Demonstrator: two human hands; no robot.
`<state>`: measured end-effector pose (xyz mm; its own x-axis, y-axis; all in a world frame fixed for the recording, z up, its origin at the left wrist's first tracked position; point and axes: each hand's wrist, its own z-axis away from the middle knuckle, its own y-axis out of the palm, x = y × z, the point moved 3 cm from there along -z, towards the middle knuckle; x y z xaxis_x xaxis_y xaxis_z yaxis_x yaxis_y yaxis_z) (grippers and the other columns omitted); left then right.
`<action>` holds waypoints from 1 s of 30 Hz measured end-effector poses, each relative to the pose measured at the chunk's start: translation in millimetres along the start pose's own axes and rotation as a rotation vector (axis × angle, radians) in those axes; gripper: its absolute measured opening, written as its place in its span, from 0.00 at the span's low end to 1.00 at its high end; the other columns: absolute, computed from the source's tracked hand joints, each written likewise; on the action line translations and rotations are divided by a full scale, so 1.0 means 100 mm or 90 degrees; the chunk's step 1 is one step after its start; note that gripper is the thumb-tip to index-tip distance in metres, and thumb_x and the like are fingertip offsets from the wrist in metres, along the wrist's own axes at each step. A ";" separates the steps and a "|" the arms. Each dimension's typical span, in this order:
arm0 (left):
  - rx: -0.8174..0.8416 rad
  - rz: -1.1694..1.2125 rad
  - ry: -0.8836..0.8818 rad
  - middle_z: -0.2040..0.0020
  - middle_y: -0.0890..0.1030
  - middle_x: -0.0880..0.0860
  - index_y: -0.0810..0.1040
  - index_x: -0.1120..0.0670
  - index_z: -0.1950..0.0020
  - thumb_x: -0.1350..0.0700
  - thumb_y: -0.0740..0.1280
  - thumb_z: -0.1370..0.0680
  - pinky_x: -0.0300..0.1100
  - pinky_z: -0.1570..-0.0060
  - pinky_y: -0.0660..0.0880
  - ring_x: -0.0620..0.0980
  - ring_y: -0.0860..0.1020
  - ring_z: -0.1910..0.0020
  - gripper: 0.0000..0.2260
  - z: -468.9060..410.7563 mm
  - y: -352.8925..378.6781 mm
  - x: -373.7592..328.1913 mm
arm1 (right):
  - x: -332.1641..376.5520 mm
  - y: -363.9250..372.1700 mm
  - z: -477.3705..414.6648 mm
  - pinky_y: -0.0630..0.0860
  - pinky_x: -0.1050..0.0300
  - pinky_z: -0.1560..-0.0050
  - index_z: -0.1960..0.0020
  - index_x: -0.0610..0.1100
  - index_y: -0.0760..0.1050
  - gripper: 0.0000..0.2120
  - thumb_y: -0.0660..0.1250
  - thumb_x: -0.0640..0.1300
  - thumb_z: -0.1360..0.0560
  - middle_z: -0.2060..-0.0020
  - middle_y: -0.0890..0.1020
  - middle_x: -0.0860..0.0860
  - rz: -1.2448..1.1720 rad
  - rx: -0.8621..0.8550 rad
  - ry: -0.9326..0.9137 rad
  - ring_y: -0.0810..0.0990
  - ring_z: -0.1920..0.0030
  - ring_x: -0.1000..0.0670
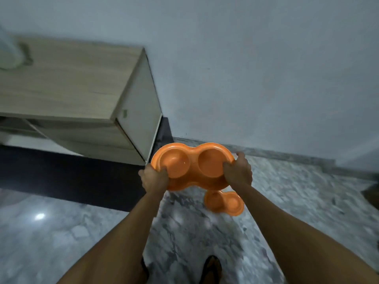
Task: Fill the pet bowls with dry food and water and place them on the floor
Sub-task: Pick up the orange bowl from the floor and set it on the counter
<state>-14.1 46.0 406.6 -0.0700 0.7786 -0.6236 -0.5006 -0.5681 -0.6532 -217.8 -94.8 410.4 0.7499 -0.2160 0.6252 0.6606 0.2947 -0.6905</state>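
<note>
Orange plastic double pet bowl (191, 165) at frame centre, gripped at opposite rims by left hand (154, 178) and right hand (239, 171) above marble floor (297, 201), second orange double bowl (224, 202) just below; judged light, stiff, slick-rimmed, best carried level.

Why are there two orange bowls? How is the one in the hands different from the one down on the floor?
The held bowl is up in the air, gripped by the left hand and the right hand; the floor bowl rests on the marble floor, untouched. The held bowl looks bigger, being nearer the camera. Both are orange double dishes with two round cups.
</note>
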 end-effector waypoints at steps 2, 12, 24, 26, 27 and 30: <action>-0.019 0.017 0.009 0.35 0.69 0.63 0.73 0.63 0.35 0.51 0.68 0.24 0.54 0.41 0.72 0.65 0.75 0.43 0.21 0.17 -0.37 -0.12 | 0.27 -0.18 0.23 0.71 0.43 0.42 0.32 0.42 0.66 0.25 0.65 0.48 0.26 0.38 0.76 0.41 -0.008 0.002 -0.031 0.75 0.38 0.36; -0.114 0.126 0.039 0.37 0.72 0.59 0.73 0.60 0.34 0.50 0.68 0.23 0.53 0.42 0.73 0.60 0.75 0.40 0.21 0.03 -2.16 -0.32 | 1.78 -0.03 1.17 0.71 0.41 0.38 0.25 0.43 0.61 0.31 0.66 0.51 0.24 0.35 0.76 0.41 -0.030 0.013 -0.161 0.74 0.36 0.36; -0.211 0.177 0.054 0.36 0.73 0.59 0.74 0.59 0.35 0.48 0.69 0.23 0.52 0.43 0.73 0.60 0.76 0.40 0.22 -1.11 -4.46 0.24 | 3.59 1.38 2.48 0.74 0.41 0.39 0.26 0.44 0.62 0.30 0.66 0.53 0.24 0.37 0.77 0.41 -0.032 0.009 -0.236 0.76 0.37 0.36; -0.223 0.178 0.051 0.36 0.74 0.59 0.75 0.59 0.36 0.48 0.69 0.24 0.53 0.43 0.72 0.60 0.76 0.40 0.21 -1.36 -4.76 0.31 | 3.87 1.61 2.63 0.73 0.40 0.39 0.27 0.44 0.63 0.30 0.66 0.53 0.24 0.37 0.77 0.42 -0.036 0.015 -0.246 0.76 0.37 0.36; -0.226 0.181 0.052 0.37 0.75 0.59 0.75 0.59 0.36 0.48 0.69 0.24 0.53 0.43 0.72 0.60 0.77 0.41 0.21 -1.48 -4.89 0.33 | 4.00 1.73 2.69 0.72 0.40 0.39 0.26 0.44 0.63 0.29 0.66 0.52 0.24 0.36 0.77 0.43 -0.039 0.015 -0.246 0.75 0.37 0.36; -0.234 0.191 0.054 0.37 0.76 0.59 0.76 0.58 0.37 0.47 0.69 0.24 0.52 0.43 0.72 0.60 0.77 0.42 0.21 -1.89 -5.24 0.37 | 4.37 2.09 2.77 0.73 0.40 0.38 0.27 0.43 0.63 0.29 0.66 0.53 0.24 0.36 0.77 0.42 -0.043 0.022 -0.267 0.75 0.36 0.36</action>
<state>408.7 322.3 644.0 -0.0860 0.5503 -0.8305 -0.1291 -0.8327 -0.5384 238.5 130.3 639.7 0.6212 0.1587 0.7674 0.7012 0.3246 -0.6348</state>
